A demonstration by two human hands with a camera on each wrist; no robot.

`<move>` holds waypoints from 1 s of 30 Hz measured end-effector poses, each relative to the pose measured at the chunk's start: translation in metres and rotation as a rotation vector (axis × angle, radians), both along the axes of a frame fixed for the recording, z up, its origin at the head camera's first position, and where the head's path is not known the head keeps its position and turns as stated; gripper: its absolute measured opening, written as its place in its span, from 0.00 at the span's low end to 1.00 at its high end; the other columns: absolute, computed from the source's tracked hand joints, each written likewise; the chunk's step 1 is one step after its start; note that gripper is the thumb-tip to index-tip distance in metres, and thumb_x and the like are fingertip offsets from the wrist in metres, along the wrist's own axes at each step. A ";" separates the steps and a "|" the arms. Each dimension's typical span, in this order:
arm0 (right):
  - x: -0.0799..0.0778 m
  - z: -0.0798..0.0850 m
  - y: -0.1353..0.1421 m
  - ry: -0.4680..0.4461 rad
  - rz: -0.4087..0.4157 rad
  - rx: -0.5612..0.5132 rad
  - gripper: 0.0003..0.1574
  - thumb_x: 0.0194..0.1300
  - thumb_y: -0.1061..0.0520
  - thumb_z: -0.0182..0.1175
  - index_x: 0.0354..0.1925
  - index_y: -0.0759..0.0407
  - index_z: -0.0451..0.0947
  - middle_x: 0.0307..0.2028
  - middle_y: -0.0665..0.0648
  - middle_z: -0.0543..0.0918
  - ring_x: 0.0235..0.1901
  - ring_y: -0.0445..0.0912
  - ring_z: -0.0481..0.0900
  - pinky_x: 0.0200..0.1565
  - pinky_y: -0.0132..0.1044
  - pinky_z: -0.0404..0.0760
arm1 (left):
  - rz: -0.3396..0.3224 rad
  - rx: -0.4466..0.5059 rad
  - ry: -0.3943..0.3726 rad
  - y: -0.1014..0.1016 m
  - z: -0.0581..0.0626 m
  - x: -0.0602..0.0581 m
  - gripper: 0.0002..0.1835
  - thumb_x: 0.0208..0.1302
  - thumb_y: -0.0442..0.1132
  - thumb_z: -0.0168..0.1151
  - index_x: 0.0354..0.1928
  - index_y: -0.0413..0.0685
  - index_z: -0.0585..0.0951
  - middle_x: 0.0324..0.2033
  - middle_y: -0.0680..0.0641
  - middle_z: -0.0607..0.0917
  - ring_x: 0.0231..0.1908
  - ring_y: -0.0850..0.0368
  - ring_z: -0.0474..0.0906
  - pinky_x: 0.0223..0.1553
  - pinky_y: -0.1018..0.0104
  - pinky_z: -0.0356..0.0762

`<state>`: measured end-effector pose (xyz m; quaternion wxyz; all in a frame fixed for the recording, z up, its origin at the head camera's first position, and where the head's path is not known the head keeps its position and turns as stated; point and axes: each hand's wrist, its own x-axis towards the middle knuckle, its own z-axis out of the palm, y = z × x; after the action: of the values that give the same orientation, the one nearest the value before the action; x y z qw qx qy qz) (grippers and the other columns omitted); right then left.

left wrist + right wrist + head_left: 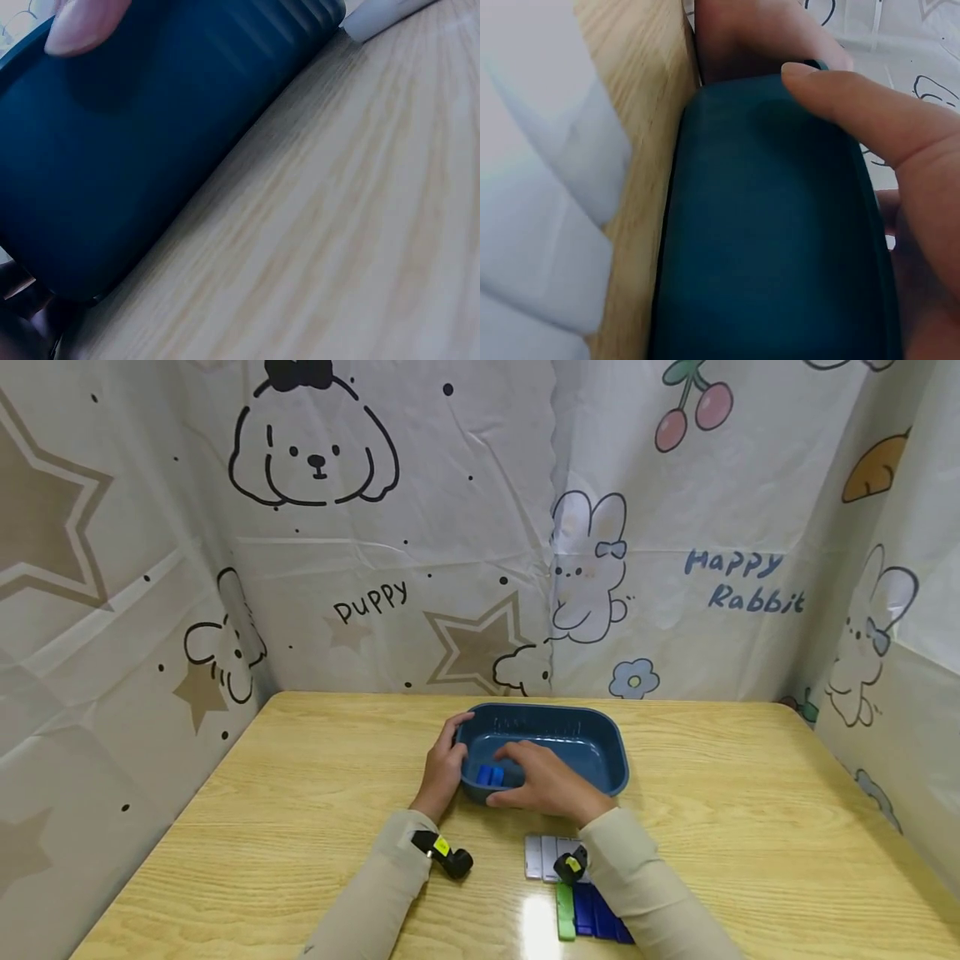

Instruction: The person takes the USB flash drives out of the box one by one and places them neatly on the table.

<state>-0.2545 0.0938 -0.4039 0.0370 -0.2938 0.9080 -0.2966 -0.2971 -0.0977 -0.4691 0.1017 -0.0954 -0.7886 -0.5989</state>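
Note:
A dark blue plastic basin (540, 718) stands on the wooden table. My left hand (441, 768) grips its left end, the thumb at the rim and the fingers round the outer wall. Small bright blue pieces (491, 775) lie inside, in the near left corner. Over the near rim reaches my right hand (551, 781), its fingers spread above the basin's inside by these pieces and its thumb at the rim. The right wrist view shows that thumb (840, 97) close to the rim; whether the fingertips touch a piece cannot be made out.
In front of the basin, partly under my right forearm, lie white flat pieces (534, 857) in a row. Nearer to me are a green strip (566, 912) and dark blue strips (592, 914). A printed curtain (480, 527) hangs behind the table and along its sides.

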 end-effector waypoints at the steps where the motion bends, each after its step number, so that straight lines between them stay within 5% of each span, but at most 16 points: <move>1: 0.000 0.000 -0.001 -0.006 0.003 -0.001 0.41 0.54 0.40 0.69 0.59 0.59 0.73 0.56 0.58 0.77 0.55 0.55 0.75 0.54 0.49 0.74 | -0.003 0.001 0.000 0.000 0.000 0.000 0.29 0.61 0.32 0.42 0.64 0.57 0.70 0.67 0.51 0.68 0.68 0.51 0.60 0.67 0.47 0.55; 18: -0.004 -0.005 -0.009 -0.141 -0.016 0.193 0.52 0.52 0.30 0.65 0.68 0.54 0.65 0.59 0.58 0.76 0.54 0.52 0.75 0.52 0.48 0.74 | 0.028 -0.019 0.025 0.001 0.004 0.001 0.29 0.57 0.32 0.45 0.63 0.57 0.72 0.65 0.50 0.71 0.64 0.51 0.65 0.63 0.50 0.59; 30: -0.006 -0.007 -0.006 -0.105 0.021 0.185 0.42 0.53 0.30 0.64 0.59 0.51 0.74 0.52 0.53 0.80 0.46 0.46 0.77 0.45 0.42 0.75 | 0.018 -0.010 0.006 0.001 0.003 0.001 0.29 0.58 0.32 0.44 0.63 0.59 0.72 0.66 0.51 0.70 0.65 0.53 0.63 0.65 0.50 0.57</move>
<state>-0.2606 0.0877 -0.4108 0.1144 -0.2827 0.9252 -0.2260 -0.2962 -0.0966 -0.4664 0.1087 -0.0907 -0.7920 -0.5938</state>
